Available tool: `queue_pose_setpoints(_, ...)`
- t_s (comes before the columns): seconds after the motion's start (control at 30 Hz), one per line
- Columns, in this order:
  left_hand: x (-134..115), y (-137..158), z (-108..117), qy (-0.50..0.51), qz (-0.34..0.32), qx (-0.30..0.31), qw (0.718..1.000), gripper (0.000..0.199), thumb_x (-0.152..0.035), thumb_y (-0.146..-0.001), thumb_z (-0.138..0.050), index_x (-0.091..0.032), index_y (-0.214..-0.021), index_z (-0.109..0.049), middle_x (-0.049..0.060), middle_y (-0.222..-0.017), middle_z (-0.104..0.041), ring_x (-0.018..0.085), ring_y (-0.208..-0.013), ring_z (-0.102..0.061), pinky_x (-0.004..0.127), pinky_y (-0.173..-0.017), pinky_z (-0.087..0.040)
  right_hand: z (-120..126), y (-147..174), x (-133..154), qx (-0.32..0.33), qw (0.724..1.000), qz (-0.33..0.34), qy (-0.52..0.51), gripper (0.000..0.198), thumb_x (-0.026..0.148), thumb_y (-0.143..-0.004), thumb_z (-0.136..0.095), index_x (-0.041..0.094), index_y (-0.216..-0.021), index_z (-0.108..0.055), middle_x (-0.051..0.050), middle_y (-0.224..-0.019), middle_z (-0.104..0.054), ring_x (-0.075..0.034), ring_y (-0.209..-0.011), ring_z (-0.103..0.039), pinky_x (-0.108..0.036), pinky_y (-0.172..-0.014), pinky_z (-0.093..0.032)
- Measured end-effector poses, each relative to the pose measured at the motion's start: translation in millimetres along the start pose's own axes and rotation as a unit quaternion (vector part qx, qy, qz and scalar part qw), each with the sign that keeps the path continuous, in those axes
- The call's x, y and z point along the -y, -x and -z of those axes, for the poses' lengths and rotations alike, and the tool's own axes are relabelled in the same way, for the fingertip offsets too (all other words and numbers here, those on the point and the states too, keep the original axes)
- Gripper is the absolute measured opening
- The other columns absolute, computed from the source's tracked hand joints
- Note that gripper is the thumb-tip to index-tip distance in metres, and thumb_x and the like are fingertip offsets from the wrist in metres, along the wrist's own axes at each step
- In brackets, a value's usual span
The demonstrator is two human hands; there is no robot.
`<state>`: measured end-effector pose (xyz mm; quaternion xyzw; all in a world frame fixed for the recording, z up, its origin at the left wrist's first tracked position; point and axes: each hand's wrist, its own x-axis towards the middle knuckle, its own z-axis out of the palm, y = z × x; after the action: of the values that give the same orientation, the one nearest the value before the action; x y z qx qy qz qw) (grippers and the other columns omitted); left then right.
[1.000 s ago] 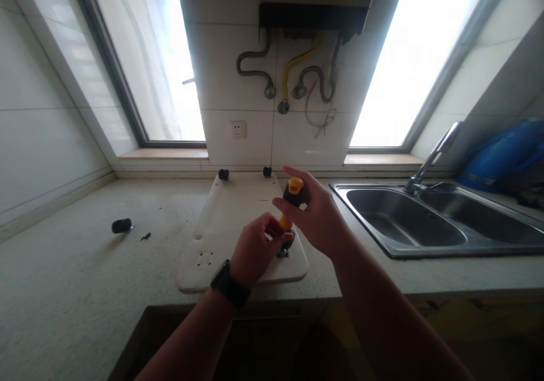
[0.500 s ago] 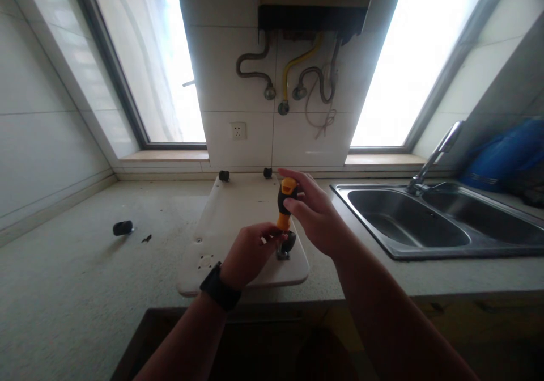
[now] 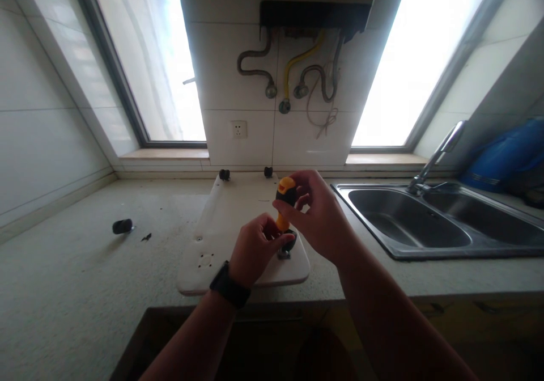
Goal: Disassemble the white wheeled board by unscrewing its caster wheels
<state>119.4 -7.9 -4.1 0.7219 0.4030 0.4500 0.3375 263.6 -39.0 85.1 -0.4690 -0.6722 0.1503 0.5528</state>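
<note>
Gripping the orange-and-black screwdriver [image 3: 286,196] in my right hand [image 3: 321,216], thumb on one side of the handle, fingers curled round the other. Handle stands close to upright, lower end down by the caster [image 3: 290,241] at the near right corner of the white panel [image 3: 238,211]. Tip is hidden, so can't say if it's seated in a screw.

Left hand [image 3: 255,248] is in over the same corner, fingers bent, thumb and fingertips bunched at the foot of the screwdriver and right by that caster's wheel. Can't tell whether they're pinching the shaft, a screw or nothing. Black watch [image 3: 230,285] on that wrist.

Panel lies flat on the speckled countertop [image 3: 157,279], near edge close to the counter's front. Two more casters at its far corners: far left one [image 3: 224,174], far right one [image 3: 268,172]. Near left corner has just a bare set of mounting holes [image 3: 206,260]. Loose caster [image 3: 123,226] lies on the counter, well left of the panel, small dark scrap [image 3: 147,237] near it.

Double-bowl sink [image 3: 395,216] sits to the right, chrome tap [image 3: 440,151] behind it. Wall socket [image 3: 239,129] beyond the panel, water heater [image 3: 317,15] above
</note>
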Motion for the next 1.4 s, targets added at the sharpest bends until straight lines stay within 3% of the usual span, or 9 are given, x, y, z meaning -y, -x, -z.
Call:
queue_pose_setpoints(0.17, -4.2, 2.8, 6.8, 0.000, -0.004, 0.047, 0.999, 0.025, -0.036, -0.085, -0.075, -0.021, -0.104, -0.069, -0.002, -0.078, -0.068, 0.013, -0.063, -0.056, 0.025, -0.059, -0.043, 2.0, 0.5, 0.6, 0.037, 0.995, -0.014, -0.087, 0.043, 0.017, -0.076, -0.064, 0.022, -0.119, -0.057, -0.007, -0.110, -0.069, -0.020, -0.094, -0.067, -0.040, -0.083, -0.056)
queue_pose_setpoints(0.3, -4.7, 5.3, 9.4, 0.011, -0.009, 0.079, 0.997, 0.017, -0.031, -0.094, -0.061, -0.020, -0.097, -0.074, -0.002, -0.068, -0.065, 0.012, -0.056, -0.051, 0.025, -0.055, -0.037, 2.5, 1.6, 0.3, 0.062, 0.990, -0.032, -0.120, 0.047, 0.014, -0.078, -0.056, 0.023, -0.124, -0.056, -0.009, -0.121, -0.067, -0.020, -0.098, -0.067, -0.042, -0.090, -0.055)
queue_pose_setpoints(0.47, 1.3, 2.7, 5.8, 0.029, 0.006, 0.048, 0.998, 0.019, -0.036, -0.088, -0.072, -0.018, -0.086, -0.074, 0.000, -0.068, -0.068, 0.012, -0.056, -0.051, 0.024, -0.054, -0.037, 3.1, 4.2, 5.4, 0.078, 0.997, -0.023, 0.003, 0.044, 0.028, -0.087, -0.060, 0.024, -0.130, -0.057, -0.010, -0.123, -0.061, -0.021, -0.094, -0.063, -0.041, -0.082, -0.054)
queue_pose_setpoints(0.63, 2.4, 0.0, -1.2, 0.064, 0.015, 0.032, 0.997, 0.023, -0.039, -0.085, -0.076, -0.017, -0.084, -0.071, 0.003, -0.073, -0.070, 0.013, -0.060, -0.056, 0.024, -0.056, -0.041, 2.0, 6.4, 1.8, 0.053, 0.997, -0.007, 0.055, 0.046, 0.038, -0.084, -0.073, 0.024, -0.125, -0.057, -0.008, -0.113, -0.062, -0.021, -0.093, -0.061, -0.042, -0.083, -0.053)
queue_pose_setpoints(0.8, 0.9, 0.3, -2.0, 0.028, 0.029, 0.008, 0.999, 0.030, -0.043, -0.080, -0.081, -0.018, -0.077, -0.065, -0.001, -0.066, -0.064, 0.012, -0.057, -0.051, 0.024, -0.054, -0.038, 3.4, 6.7, -3.1, 0.037, 0.998, -0.010, -0.054, 0.046, 0.026, -0.081, -0.075, 0.026, -0.121, -0.054, -0.004, -0.103, -0.066, -0.020, -0.089, -0.067, -0.041, -0.082, -0.057)
queue_pose_setpoints(0.9, 1.5, 2.6, 1.8, 0.004, 0.026, 0.008, 1.000, 0.031, -0.045, -0.079, -0.081, -0.018, -0.083, -0.065, -0.002, -0.067, -0.063, 0.011, -0.057, -0.050, 0.023, -0.053, -0.036, 4.6, 8.7, -1.7, 0.063, 0.990, -0.013, -0.126, 0.046, 0.019, -0.081, -0.071, 0.026, -0.123, -0.052, -0.006, -0.111, -0.067, -0.022, -0.099, -0.069, -0.042, -0.088, -0.057)
queue_pose_setpoints(1.07, 3.7, 10.1, 7.6, -0.026, 0.003, 0.063, 0.998, 0.022, -0.039, -0.085, -0.074, -0.019, -0.094, -0.072, -0.003, -0.063, -0.060, 0.011, -0.055, -0.047, 0.022, -0.052, -0.032, 5.4, 11.6, 0.0, 0.097, 0.979, -0.007, -0.180, 0.049, 0.009, -0.077, -0.060, 0.024, -0.124, -0.054, -0.009, -0.127, -0.062, -0.020, -0.105, -0.067, -0.040, -0.092, -0.056)
queue_pose_setpoints(1.23, 3.7, 11.3, 7.6, -0.012, 0.011, 0.047, 0.999, 0.022, -0.039, -0.085, -0.075, -0.017, -0.084, -0.074, -0.001, -0.066, -0.066, 0.011, -0.055, -0.046, 0.023, -0.052, -0.031, 9.9, 13.6, 3.5, 0.102, 0.992, 0.005, -0.075, 0.051, 0.011, -0.082, -0.051, 0.025, -0.130, -0.058, -0.008, -0.126, -0.060, -0.018, -0.098, -0.064, -0.039, -0.087, -0.055)
queue_pose_setpoints(1.4, 2.9, 6.6, 3.0, 0.015, 0.003, 0.035, 0.999, 0.027, -0.042, -0.082, -0.079, -0.017, -0.079, -0.072, 0.002, -0.070, -0.070, 0.012, -0.057, -0.050, 0.024, -0.053, -0.033, 9.3, 13.0, 4.0, 0.070, 0.997, 0.029, 0.024, 0.045, 0.029, -0.086, -0.067, 0.025, -0.130, -0.059, -0.008, -0.125, -0.056, -0.019, -0.095, -0.061, -0.040, -0.087, -0.055)
